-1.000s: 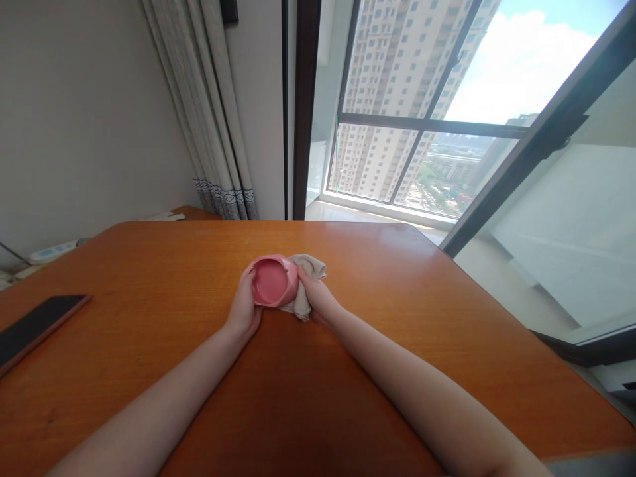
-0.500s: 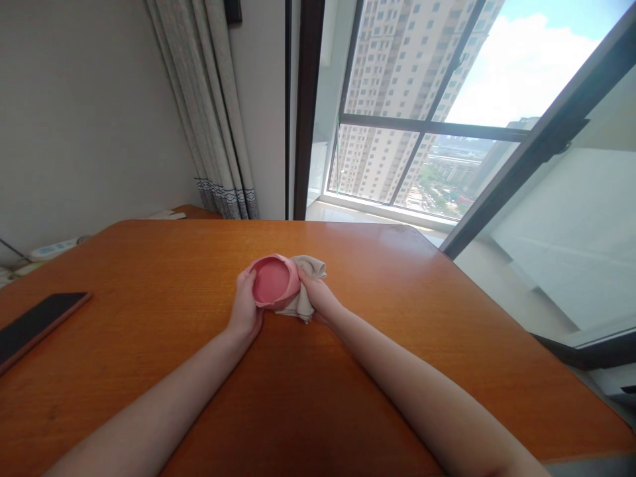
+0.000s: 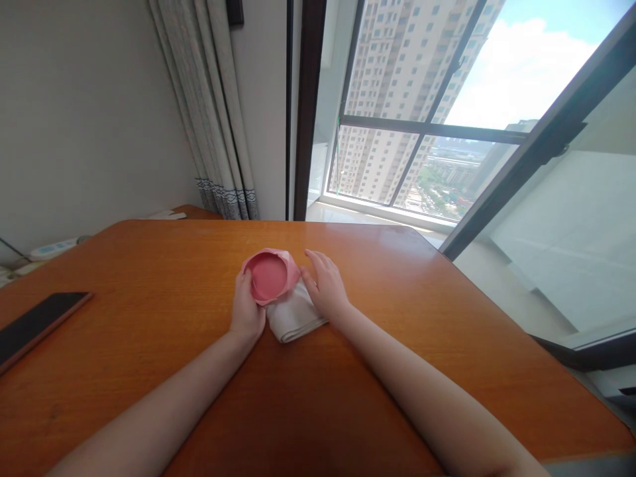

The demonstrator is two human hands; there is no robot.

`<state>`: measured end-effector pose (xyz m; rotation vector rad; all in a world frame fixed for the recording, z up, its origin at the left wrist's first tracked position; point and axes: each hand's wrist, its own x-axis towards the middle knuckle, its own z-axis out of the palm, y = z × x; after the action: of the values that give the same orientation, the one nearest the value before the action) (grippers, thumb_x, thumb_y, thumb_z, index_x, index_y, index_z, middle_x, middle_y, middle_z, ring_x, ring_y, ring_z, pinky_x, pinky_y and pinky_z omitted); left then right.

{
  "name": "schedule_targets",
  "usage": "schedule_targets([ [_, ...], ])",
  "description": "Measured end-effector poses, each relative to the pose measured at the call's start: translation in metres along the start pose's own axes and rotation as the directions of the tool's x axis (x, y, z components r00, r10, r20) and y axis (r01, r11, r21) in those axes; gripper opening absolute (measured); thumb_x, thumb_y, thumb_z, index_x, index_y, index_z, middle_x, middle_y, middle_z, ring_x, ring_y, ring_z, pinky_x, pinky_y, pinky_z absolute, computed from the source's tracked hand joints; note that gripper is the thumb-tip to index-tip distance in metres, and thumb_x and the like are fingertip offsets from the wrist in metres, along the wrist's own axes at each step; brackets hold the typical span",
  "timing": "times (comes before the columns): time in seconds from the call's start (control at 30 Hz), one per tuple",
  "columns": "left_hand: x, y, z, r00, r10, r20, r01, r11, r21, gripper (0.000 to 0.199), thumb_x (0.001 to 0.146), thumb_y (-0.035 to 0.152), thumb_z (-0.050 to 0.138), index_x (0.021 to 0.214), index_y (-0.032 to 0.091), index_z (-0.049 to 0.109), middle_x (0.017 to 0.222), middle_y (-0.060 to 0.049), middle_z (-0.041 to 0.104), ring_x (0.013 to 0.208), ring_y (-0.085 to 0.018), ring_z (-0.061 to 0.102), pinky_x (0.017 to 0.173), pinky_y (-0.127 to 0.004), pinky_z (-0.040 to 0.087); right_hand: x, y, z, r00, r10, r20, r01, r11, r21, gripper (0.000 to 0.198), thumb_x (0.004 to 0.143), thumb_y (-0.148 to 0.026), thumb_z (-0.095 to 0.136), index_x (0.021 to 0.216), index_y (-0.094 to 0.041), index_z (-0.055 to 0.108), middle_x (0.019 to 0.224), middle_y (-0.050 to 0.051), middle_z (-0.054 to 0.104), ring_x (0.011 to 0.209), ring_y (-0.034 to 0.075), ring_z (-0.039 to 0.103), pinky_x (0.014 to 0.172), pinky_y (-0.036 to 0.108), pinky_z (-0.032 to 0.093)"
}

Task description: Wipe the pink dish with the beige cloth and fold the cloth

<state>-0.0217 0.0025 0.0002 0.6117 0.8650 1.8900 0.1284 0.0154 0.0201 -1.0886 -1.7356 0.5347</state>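
A pink bowl point(image 3: 269, 277) with a faceted outer wall is tilted so that its hollow inside faces me. My left hand point(image 3: 247, 303) grips it by the left side, thumb at the rim. Just right of the bowl, my right hand point(image 3: 326, 285) has its fingers spread and holds nothing; whether its thumb touches the bowl I cannot tell. Below the bowl and partly under my right hand lies a pale grey cloth point(image 3: 297, 315), folded, on the brown wooden table point(image 3: 189, 265).
A dark-screened phone point(image 3: 40, 324) lies at the table's left edge. Behind the table hang a grey curtain point(image 3: 209, 112) and a dark door frame point(image 3: 305, 112). A large window point(image 3: 387, 159) stands at the back right. A white device point(image 3: 54, 249) sits at far left.
My right hand has let go of the cloth and opened. The cloth now lies lower, under the bowl, on the table. The bowl has shifted slightly left and up in my left hand.
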Motion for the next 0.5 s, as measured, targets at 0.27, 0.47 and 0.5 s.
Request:
schedule_targets([
  [0.27, -0.004, -0.012, -0.004, 0.955, -0.141, 0.261, 0.071, 0.963, 0.262, 0.037, 0.081, 0.038, 0.053, 0.115, 0.023, 0.052, 0.121, -0.005, 0.057, 0.112, -0.021, 0.053, 0.095, -0.036, 0.043, 0.008, 0.009, 0.013, 0.959, 0.263, 0.107, -0.284, 0.878, 0.385, 0.046, 0.066, -0.021, 0.050, 0.112, -0.019, 0.057, 0.112, 0.004, 0.062, 0.106, 0.020, 0.054, 0.095, 0.033, 0.041],
  [0.47, -0.015, -0.012, -0.008, 0.708, -0.232, 0.667, -0.378, 0.673, 0.635, 0.049, 0.076, 0.039, 0.059, 0.120, 0.020, 0.052, 0.123, -0.012, 0.056, 0.115, -0.026, 0.052, 0.102, -0.045, 0.037, 0.045, 0.066, -0.041, 0.842, 0.534, -0.083, -0.400, 0.719, 0.568, 0.037, 0.055, -0.022, 0.043, 0.088, -0.018, 0.060, 0.073, -0.002, 0.060, 0.063, 0.013, 0.053, 0.051, 0.021, 0.042],
  [0.5, -0.017, -0.010, -0.008, 0.631, -0.249, 0.735, -0.499, 0.595, 0.630, 0.045, 0.075, 0.037, 0.061, 0.115, 0.019, 0.056, 0.123, -0.011, 0.056, 0.116, -0.026, 0.050, 0.104, -0.045, 0.035, 0.048, 0.077, -0.051, 0.819, 0.540, -0.194, -0.372, 0.757, 0.537, 0.032, 0.055, -0.023, 0.042, 0.082, -0.017, 0.059, 0.069, -0.003, 0.058, 0.059, 0.012, 0.052, 0.049, 0.020, 0.041],
])
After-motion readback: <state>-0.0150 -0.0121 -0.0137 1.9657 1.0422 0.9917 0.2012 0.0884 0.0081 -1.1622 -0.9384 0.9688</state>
